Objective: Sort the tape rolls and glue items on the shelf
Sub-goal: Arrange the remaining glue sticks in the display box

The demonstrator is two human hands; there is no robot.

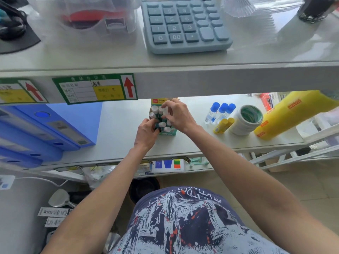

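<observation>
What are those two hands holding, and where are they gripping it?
Left hand grips the glue stick box at its near left corner. Right hand pinches one white-capped glue stick by its cap.

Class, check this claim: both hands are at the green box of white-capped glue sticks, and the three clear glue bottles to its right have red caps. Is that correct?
Not quite. The head view shows the three clear glue bottles with blue caps, not red. The rest holds: the left hand and right hand are both at the green box of white-capped glue sticks, and the bottles stand to its right.
</observation>
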